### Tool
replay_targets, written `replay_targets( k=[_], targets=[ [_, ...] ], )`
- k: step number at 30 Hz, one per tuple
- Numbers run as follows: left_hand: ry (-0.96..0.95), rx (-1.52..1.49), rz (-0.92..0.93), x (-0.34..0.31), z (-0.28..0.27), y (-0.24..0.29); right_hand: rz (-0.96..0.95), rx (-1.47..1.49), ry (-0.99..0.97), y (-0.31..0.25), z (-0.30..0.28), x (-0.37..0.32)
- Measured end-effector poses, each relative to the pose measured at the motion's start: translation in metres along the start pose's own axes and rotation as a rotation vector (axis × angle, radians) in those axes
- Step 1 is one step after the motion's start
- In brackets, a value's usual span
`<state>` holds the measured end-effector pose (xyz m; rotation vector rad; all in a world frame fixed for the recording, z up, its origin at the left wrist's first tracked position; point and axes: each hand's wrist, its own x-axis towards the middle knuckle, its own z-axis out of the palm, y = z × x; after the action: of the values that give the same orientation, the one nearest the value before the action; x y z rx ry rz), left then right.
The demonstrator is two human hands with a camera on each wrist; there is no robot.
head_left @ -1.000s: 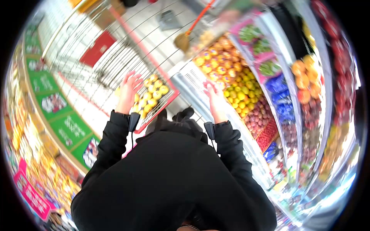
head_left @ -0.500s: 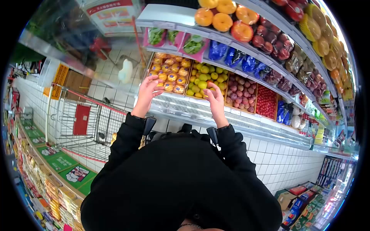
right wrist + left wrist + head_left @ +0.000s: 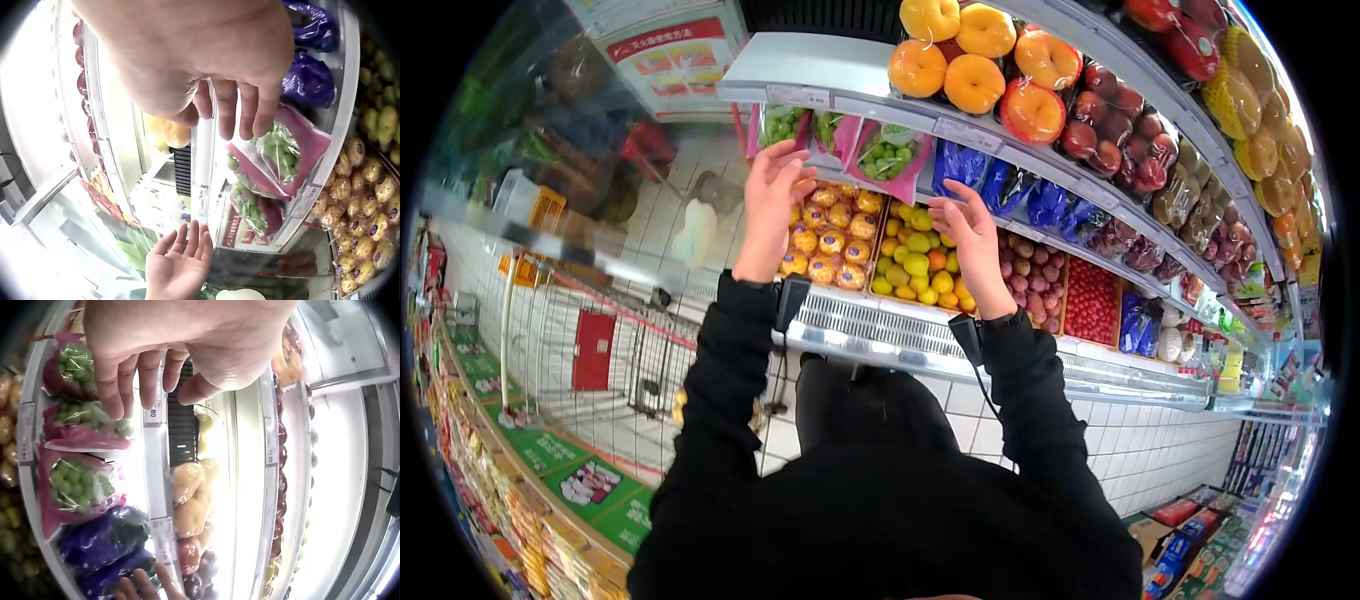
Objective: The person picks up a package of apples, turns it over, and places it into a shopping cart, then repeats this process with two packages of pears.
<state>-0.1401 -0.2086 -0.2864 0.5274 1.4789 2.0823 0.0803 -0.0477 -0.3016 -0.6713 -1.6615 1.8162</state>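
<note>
Both hands are raised in front of a fruit display and hold nothing. My left hand (image 3: 772,212) hovers over the wrapped yellow fruit (image 3: 832,235), close to the pink bags of green grapes (image 3: 890,152). Its fingers are spread and slightly bent in the left wrist view. My right hand (image 3: 974,238) floats above the loose green and yellow fruit (image 3: 915,262), its fingertips near the blue bags (image 3: 960,172). In the right wrist view its fingers hang loosely, overlapping the edge of a pink grape bag (image 3: 281,153).
A wire shopping cart (image 3: 635,375) stands at the left, its red panel (image 3: 593,350) facing up. The metal front rail (image 3: 880,340) of the display runs before my legs. Shelves above hold packed orange fruit (image 3: 975,82) and dark red fruit (image 3: 1115,125). Reddish plums (image 3: 1035,280) and red berries (image 3: 1092,300) lie right.
The view has swung from the cart of yellow fruit toward the display. Both hands have moved forward over the fruit bins and up toward the shelf of bags, still holding nothing.
</note>
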Motion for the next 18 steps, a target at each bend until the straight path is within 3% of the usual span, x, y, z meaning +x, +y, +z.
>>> replay_targets(
  k=[8,13,18],
  targets=[
    [-0.046,0.012,0.29,0.031,0.004,-0.003,-0.067,-0.009,-0.167,-0.018,0.042,0.062],
    [-0.047,-0.021,0.342,0.055,0.0,0.008,-0.103,-0.164,-0.324,-0.022,0.054,0.08],
    [-0.113,-0.251,0.368,0.081,0.002,0.022,-0.143,-0.257,-0.382,-0.046,0.064,0.088]
  ],
)
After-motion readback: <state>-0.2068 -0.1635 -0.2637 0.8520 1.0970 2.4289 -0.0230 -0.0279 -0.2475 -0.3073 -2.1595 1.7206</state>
